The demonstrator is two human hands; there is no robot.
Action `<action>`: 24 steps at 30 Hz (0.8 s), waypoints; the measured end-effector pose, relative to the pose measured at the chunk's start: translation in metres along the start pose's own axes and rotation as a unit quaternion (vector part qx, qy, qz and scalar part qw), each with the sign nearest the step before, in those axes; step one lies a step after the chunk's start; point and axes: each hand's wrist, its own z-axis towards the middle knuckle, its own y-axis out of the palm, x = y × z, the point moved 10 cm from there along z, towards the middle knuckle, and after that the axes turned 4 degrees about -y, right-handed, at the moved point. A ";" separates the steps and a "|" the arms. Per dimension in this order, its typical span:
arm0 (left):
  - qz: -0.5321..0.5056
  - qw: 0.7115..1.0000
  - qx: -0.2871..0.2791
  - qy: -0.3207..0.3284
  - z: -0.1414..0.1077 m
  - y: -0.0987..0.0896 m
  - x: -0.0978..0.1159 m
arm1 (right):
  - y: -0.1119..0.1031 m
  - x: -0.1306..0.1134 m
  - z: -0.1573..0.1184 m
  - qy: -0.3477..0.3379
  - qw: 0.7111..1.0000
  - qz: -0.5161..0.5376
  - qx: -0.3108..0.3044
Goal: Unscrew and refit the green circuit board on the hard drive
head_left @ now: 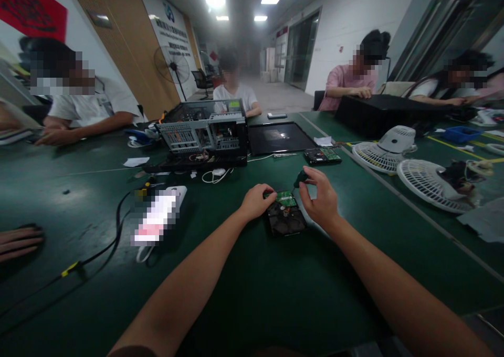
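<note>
So the computer case (202,134) has the flat panel (280,137) right beside it on the right, and the phone (159,215) sits in front, a bit left.

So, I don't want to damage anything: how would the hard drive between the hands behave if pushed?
The hard drive looks rigid and probably heavy for its size, given its solid-looking dark body. Lying flat and low, it would likely slide rather than tip. Its exposed green board may be fragile.
</note>
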 end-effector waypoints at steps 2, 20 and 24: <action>0.000 1.000 -0.002 -0.001 0.000 0.000 0.000 | 0.000 0.001 0.000 0.006 1.000 -0.002 0.002; 0.003 1.000 0.002 0.004 0.000 0.000 0.000 | -0.001 0.000 -0.001 0.005 1.000 -0.011 0.005; 0.006 1.000 -0.002 -0.002 0.001 0.001 0.000 | -0.001 -0.001 0.000 -0.003 1.000 -0.011 0.006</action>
